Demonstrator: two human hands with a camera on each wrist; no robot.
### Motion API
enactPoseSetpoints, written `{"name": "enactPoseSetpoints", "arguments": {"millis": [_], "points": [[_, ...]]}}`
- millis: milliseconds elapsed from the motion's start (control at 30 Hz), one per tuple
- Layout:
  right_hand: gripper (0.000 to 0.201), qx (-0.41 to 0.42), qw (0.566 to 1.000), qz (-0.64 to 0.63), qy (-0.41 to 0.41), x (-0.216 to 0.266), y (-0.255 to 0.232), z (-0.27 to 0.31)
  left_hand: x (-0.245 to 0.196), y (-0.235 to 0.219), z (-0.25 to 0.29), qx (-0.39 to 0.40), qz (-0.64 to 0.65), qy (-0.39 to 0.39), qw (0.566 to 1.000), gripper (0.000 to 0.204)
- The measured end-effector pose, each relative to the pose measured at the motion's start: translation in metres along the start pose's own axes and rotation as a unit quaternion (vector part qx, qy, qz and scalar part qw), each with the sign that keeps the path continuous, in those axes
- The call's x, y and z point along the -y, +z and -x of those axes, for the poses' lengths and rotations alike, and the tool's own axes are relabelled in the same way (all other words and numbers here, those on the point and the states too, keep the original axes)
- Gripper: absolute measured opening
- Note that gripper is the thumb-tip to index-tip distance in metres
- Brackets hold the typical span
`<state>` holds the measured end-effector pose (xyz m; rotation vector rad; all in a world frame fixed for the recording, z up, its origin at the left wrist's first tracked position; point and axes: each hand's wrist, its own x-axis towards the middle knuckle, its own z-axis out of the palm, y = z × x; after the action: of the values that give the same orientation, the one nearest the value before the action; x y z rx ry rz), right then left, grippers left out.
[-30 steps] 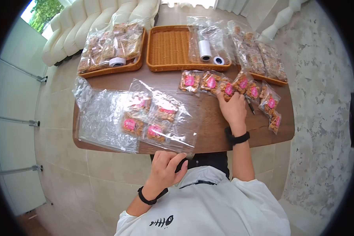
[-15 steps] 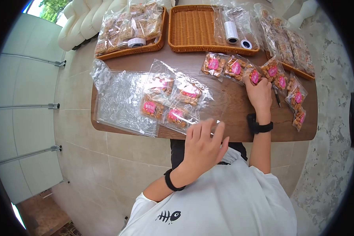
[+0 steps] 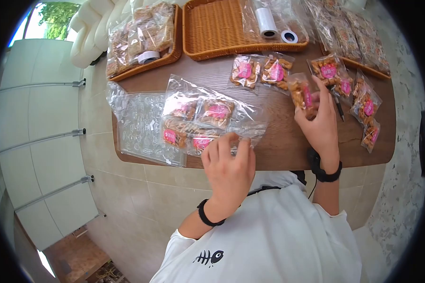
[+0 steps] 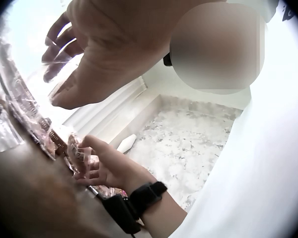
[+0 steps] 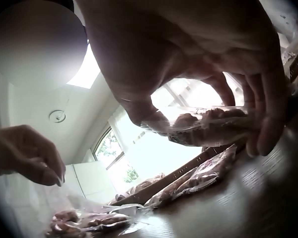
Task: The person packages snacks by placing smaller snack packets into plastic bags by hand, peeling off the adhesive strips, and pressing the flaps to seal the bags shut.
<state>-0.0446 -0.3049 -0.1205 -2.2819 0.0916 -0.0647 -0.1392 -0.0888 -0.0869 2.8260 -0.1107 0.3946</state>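
My right hand (image 3: pixel 322 125) pinches a small clear packet of brown snack pieces (image 3: pixel 300 94) with a pink label, thumb on one edge and fingers on the other. In the right wrist view this packet (image 5: pixel 208 130) is tilted on edge above the table. My left hand (image 3: pixel 229 170) is at the near edge of a large clear plastic bag (image 3: pixel 250 113), pinching its film between thumb and fingers. Several pink-labelled packets (image 3: pixel 217 111) lie inside that bag. The left wrist view shows film across the left fingers (image 4: pixel 64 49).
A stack of flat clear bags (image 3: pixel 144 137) lies left on the table. More snack packets (image 3: pixel 244 70) line the right half, beside a black pen (image 3: pixel 338 108). Behind stand wicker trays (image 3: pixel 212 28) with bagged goods, a white roll (image 3: pixel 266 21) and tape (image 3: pixel 289 37).
My right hand has lifted one packet out of the row and brought it nearer. My left hand has moved from near the body to the large bag and taken hold of its edge.
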Motion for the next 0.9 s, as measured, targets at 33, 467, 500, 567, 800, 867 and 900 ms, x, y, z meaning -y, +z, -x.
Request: {"name": "enactPoseSetpoints", "arguments": {"millis": [33, 467, 500, 567, 800, 867, 900], "points": [[0.077, 0.000, 1.000, 0.002, 0.009, 0.000, -0.011, 0.008, 0.000, -0.004, 0.000, -0.007, 0.023, -0.010, 1.000, 0.027], [0.058, 0.273, 0.927, -0.205, -0.154, 0.010, 0.035, 0.059, 0.005, -0.005, 0.011, -0.069, 0.071, -0.013, 0.995, 0.034], [0.058, 0.275, 0.926, -0.204, -0.157, 0.020, 0.043, 0.060, 0.007, -0.004, 0.011, -0.080, 0.068, -0.003, 0.994, 0.033], [0.058, 0.316, 0.917, -0.236, -0.064, 0.037, 0.056, 0.059, 0.008, -0.003, 0.012, -0.084, 0.074, -0.009, 0.994, 0.033], [0.051, 0.269, 0.867, -0.402, -0.121, 0.045, 0.122, 0.058, 0.012, 0.004, 0.013, -0.113, 0.103, 0.016, 0.988, 0.036], [0.047, 0.332, 0.752, -0.560, 0.098, 0.033, 0.143, 0.062, 0.014, 0.006, 0.014, -0.126, 0.109, 0.019, 0.986, 0.036], [0.046, 0.364, 0.792, -0.490, 0.008, 0.017, 0.155, 0.063, 0.014, 0.006, 0.014, -0.135, 0.112, 0.024, 0.984, 0.036]]}}
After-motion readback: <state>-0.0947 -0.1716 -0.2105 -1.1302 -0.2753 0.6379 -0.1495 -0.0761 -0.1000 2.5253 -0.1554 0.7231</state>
